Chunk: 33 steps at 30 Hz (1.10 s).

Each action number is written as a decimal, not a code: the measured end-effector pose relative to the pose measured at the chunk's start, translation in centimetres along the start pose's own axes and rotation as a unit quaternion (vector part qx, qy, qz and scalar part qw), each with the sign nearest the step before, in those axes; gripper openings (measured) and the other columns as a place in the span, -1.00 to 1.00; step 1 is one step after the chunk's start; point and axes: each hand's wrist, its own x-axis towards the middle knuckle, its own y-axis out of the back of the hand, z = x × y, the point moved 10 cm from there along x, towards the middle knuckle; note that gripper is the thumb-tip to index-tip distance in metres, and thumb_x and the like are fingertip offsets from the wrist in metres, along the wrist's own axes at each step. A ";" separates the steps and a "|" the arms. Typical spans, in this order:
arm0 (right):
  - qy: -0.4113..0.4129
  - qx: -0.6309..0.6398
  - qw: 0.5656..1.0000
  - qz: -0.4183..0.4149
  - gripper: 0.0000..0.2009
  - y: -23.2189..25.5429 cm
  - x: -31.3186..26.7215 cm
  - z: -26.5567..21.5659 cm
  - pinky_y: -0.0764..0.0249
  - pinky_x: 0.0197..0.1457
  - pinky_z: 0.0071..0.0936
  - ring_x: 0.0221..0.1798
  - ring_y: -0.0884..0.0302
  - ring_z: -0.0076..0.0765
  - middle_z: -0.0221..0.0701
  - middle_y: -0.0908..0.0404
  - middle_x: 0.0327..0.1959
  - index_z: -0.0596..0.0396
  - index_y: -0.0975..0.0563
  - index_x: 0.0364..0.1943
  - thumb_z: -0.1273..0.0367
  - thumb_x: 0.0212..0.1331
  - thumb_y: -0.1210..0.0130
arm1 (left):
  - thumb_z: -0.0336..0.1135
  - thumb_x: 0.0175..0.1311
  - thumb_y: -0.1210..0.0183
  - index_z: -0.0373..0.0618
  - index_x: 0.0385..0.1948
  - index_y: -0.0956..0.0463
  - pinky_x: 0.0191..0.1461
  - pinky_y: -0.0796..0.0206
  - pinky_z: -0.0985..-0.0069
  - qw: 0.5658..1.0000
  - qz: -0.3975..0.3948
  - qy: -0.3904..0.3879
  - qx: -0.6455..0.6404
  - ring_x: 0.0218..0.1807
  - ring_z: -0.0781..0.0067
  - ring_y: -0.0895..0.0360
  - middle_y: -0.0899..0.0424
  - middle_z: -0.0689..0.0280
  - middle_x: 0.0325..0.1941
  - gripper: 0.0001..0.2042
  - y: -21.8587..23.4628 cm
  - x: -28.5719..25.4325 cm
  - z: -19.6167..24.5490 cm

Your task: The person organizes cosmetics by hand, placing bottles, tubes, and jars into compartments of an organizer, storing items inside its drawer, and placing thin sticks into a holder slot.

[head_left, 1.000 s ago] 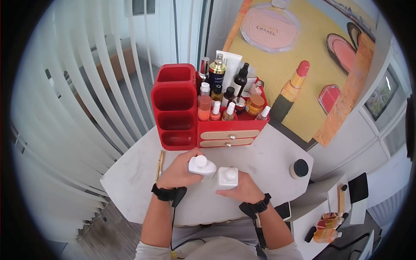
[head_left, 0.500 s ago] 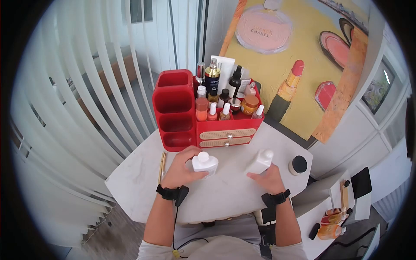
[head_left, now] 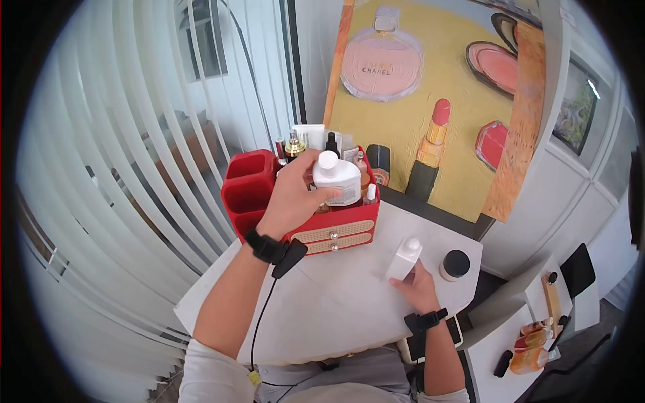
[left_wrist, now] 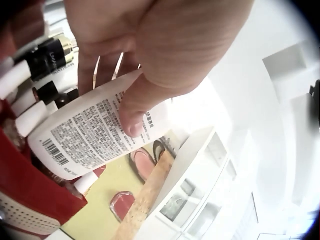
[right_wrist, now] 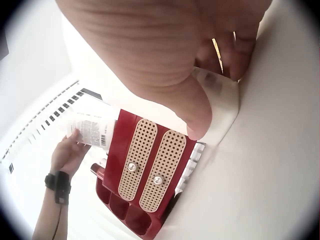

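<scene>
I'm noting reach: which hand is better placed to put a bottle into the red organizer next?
Left, probably: the left hand grips a white bottle raised at the top of the red organizer. The right hand holds a second bottle low by the table, farther off.

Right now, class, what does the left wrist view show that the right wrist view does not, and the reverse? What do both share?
Left wrist view only: the painting and the dark bottle.

Right wrist view only: the right hand and the other white bottle it grips.

Both: the left hand, its labelled white bottle, the red organizer.
</scene>
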 end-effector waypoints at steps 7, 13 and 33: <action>0.024 0.023 0.999 -0.009 -0.45 -0.1 0.0 0.5 -0.62 0.20 -0.25 0.10 -0.76 -0.11 -0.10 -0.75 0.02 0.24 -0.48 0.16 0.45 0.08 -0.48 | -0.57 0.11 -0.52 -0.34 0.14 -0.48 0.36 -0.53 0.35 0.999 -0.044 0.019 0.023 0.19 0.30 -0.70 -0.73 0.11 0.11 -0.46 -1.9 2.6 -0.8; 0.031 0.004 0.999 -0.011 -0.45 0.0 0.0 0.3 -0.62 0.20 -0.24 0.09 -0.75 -0.07 -0.10 -0.75 0.00 0.22 -0.48 0.16 0.45 0.07 -0.49 | -0.58 0.15 -0.49 -0.35 0.14 -0.46 0.30 -0.56 0.36 0.995 -0.062 0.062 0.056 0.18 0.31 -0.70 -0.70 0.11 0.12 -0.49 -1.6 3.0 -2.6; 0.038 0.076 0.995 0.043 -0.24 0.4 0.3 -0.5 -0.61 0.24 -0.30 0.16 -0.70 -0.19 -0.16 -0.70 0.11 0.20 -0.40 0.33 0.44 0.01 -0.56 | -0.49 0.39 -0.24 -0.04 0.36 -0.50 0.01 -0.49 0.56 0.948 -0.067 0.268 -0.160 0.07 0.45 -0.70 -0.63 0.26 0.29 -0.52 -7.0 -15.0 -17.5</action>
